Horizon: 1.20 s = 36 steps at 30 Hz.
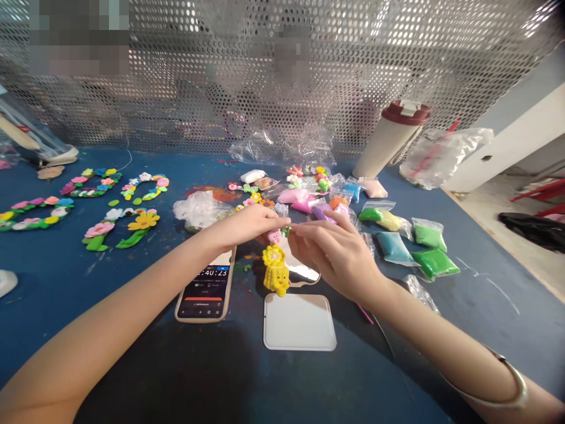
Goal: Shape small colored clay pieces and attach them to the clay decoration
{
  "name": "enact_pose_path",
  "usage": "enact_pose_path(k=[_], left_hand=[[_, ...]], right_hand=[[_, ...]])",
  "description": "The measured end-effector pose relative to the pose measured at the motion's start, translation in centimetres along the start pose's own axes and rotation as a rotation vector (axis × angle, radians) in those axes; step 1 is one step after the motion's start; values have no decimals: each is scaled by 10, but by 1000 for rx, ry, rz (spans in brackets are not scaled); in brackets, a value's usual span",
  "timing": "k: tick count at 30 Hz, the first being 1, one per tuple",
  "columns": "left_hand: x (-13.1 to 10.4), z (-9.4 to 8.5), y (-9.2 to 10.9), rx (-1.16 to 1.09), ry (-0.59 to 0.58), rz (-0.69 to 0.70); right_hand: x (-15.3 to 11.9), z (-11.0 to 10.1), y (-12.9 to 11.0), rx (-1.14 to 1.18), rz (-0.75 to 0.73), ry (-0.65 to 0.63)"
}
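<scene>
My left hand (247, 225) and my right hand (333, 250) meet over a pale, mirror-like plate (300, 268) with a wavy edge. Between their fingertips shows a small green clay piece (286, 231), pinched by my right hand. My left fingers are bent together at the plate's upper left, and what they grip is hidden. Just below sit a pink clay animal face (274, 237), a yellow clay flower (274, 257) and a yellow clay figure (276, 279) with a small face, along the plate's left side. Nearest me lies a white rounded rectangular board (300, 323).
A phone (203, 292) running a timer lies left of the plate. Flower-decorated clay rings (143, 187) are at left. Clay packets (395, 247) spread right, before a tumbler (392, 138) and plastic bag (441, 156). Perforated metal (198, 112) closes the table's back.
</scene>
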<state>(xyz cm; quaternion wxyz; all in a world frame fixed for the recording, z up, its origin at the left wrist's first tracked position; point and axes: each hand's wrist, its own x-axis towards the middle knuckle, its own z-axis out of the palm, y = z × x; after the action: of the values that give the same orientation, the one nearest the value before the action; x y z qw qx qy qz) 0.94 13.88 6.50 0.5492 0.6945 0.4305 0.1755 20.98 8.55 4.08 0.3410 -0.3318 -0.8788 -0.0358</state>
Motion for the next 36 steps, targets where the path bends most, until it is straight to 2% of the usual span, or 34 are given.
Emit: enact_pose_path(k=[3, 11, 22, 36], left_hand=[[2, 0, -4, -2, 14, 1], [2, 0, -2, -10, 13, -4], [0, -2, -1, 16, 7, -16], [-4, -3, 6, 9, -39, -30]], right_hand=[[-8, 3, -5, -70, -88, -35], [-7, 7, -4, -139, -149, -88], [-7, 10, 2, -201, -214, -69], [-3, 4, 7, 29, -49, -29]])
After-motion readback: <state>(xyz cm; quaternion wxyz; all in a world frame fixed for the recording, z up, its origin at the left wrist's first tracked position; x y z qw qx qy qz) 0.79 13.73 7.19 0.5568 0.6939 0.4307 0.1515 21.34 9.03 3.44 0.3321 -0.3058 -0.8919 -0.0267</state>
